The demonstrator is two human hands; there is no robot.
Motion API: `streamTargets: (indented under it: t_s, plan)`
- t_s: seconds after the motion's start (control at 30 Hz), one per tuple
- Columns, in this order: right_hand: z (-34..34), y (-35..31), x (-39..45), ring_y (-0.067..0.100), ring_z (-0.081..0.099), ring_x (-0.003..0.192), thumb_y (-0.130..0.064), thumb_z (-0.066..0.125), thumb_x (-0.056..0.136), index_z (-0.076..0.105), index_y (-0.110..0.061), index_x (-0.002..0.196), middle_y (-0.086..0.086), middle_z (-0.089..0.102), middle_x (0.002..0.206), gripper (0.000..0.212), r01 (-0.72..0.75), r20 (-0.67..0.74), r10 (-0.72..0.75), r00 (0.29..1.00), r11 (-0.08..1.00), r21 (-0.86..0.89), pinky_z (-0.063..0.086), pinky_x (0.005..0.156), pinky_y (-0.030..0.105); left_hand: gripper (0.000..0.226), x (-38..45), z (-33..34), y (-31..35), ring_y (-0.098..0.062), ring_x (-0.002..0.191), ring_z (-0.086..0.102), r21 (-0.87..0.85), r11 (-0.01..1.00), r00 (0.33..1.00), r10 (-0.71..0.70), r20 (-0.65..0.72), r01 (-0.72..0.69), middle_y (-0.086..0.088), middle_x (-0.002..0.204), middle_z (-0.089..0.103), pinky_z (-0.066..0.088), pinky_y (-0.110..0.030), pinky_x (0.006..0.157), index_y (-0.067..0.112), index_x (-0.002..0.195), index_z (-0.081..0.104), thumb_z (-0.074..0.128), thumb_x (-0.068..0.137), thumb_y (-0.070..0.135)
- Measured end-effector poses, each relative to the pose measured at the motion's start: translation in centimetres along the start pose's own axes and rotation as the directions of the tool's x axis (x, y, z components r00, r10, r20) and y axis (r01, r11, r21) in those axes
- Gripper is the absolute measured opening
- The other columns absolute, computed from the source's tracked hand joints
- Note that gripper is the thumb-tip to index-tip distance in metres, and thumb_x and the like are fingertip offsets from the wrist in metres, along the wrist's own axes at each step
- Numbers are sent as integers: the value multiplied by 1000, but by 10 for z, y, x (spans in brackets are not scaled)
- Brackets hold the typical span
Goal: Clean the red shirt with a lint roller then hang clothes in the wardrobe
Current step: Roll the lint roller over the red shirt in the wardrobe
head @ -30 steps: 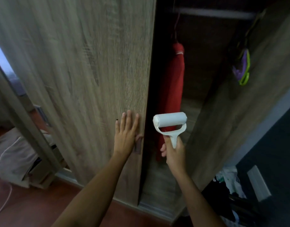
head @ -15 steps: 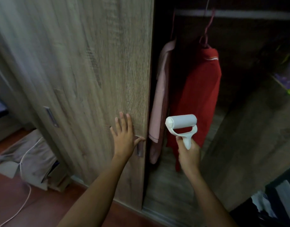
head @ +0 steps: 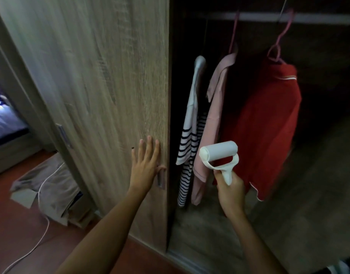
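Observation:
The red shirt (head: pixel 269 123) hangs on a pink hanger (head: pixel 279 38) from the rail (head: pixel 249 16) inside the open wardrobe. To its left hang a pink shirt (head: pixel 213 119) and a white garment with dark stripes (head: pixel 190 135). My right hand (head: pixel 230 192) grips the handle of a white lint roller (head: pixel 219 153), held upright in front of the red shirt's lower left part. My left hand (head: pixel 146 163) lies flat, fingers spread, on the sliding wooden door (head: pixel 103 95), thumb at the metal handle (head: pixel 161 178).
A second door panel (head: pixel 31 99) stands further left. On the red floor (head: pixel 16 224) at the left lie a heap of grey cloth over boxes (head: pixel 51 186) and a white cable (head: pixel 41 224). A bed with blue bedding (head: pixel 4 119) shows at the far left.
The door has slid to the left under my left hand, and the opening is wider. The pink shirt and then the striped garment have come into sight. The roller stays in my right hand.

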State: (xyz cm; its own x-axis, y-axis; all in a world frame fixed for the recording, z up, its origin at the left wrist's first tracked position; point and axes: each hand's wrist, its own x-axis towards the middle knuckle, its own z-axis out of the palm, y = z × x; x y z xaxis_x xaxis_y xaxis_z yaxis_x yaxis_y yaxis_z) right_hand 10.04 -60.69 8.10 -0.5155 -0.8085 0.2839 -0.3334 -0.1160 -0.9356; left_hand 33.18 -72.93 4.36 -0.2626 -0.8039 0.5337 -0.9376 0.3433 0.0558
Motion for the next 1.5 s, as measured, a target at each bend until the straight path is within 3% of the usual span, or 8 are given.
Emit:
streamTargets:
  t_s: [0.1, 0.63, 0.8, 0.9, 1.03, 1.2, 1.33, 1.5]
  plan:
    - [9, 0, -1, 4, 45, 47, -16, 62, 90, 51, -9, 62, 0, 52, 52, 31, 6, 13, -6, 1000, 1000, 8, 33, 45, 16, 101, 2, -4, -10, -38, 145, 4, 5, 1000, 999, -28, 34, 28, -13, 160, 2, 24, -63, 110, 17, 152, 0, 62, 80, 51]
    - [41, -10, -3, 3, 51, 51, -20, 63, 86, 53, -14, 63, -4, 56, 56, 26, 39, -33, -40, 999, 999, -19, 36, 49, 15, 98, 11, -8, -51, -35, 146, -7, -14, 993, 991, -114, 77, 115, -11, 159, -12, 15, -57, 115, 16, 151, -9, 62, 87, 39]
    - [44, -22, -8, 2, 61, 66, -23, 64, 87, 64, -15, 85, -7, 65, 70, 8, 14, -30, -12, 999, 999, 50, 45, 60, 19, 92, 8, -21, -23, -36, 145, -11, -164, 976, 990, -141, 18, 142, -19, 158, -10, 14, -57, 116, 9, 151, -6, 60, 89, 27]
    - [27, -32, -3, 5, 59, 68, -23, 62, 89, 63, -14, 96, -10, 63, 74, 11, 76, -121, -62, 991, 991, 112, 44, 62, 22, 81, 20, -45, 22, -38, 145, -5, -346, 937, 986, -25, -165, -35, -26, 157, -1, 11, -49, 118, 2, 150, 6, 57, 90, 21]
    - [-28, -50, 13, 19, 55, 66, -39, 61, 82, 60, -31, 78, -5, 59, 68, 9, 112, -355, -23, 935, 967, 230, 43, 63, 33, 63, 57, -81, 100, -36, 146, 4, -517, 789, 918, 144, -371, -333, -23, 156, 8, 14, -46, 119, -1, 147, 24, 54, 93, 10]
    - [-109, -52, 43, 19, 37, 48, -48, 60, 80, 45, -25, 61, 3, 40, 53, 33, 59, -441, 61, 895, 966, 253, 31, 48, 31, 32, 103, -108, 188, -22, 121, 52, -679, 619, 892, 80, -445, -394, -12, 125, 59, 41, -37, 103, 4, 121, 61, 47, 92, 9]
    - [-151, -37, 58, 11, 27, 38, -40, 59, 89, 46, -18, 72, 1, 30, 51, 30, -45, -424, 226, 877, 917, 396, 23, 39, 20, 31, 117, -113, 250, -20, 107, 57, -707, 627, 920, 40, -389, -326, -6, 114, 60, 46, -39, 93, 10, 119, 61, 52, 93, 23]
    - [-178, -21, 76, 11, 24, 39, -33, 58, 92, 48, -15, 78, 0, 28, 50, 25, -97, -332, 256, 908, 899, 426, 20, 37, 18, 74, 107, -91, 300, -23, 113, 51, -649, 760, 998, 8, -62, -46, -4, 127, 52, 46, -39, 93, 20, 133, 44, 58, 77, 67]
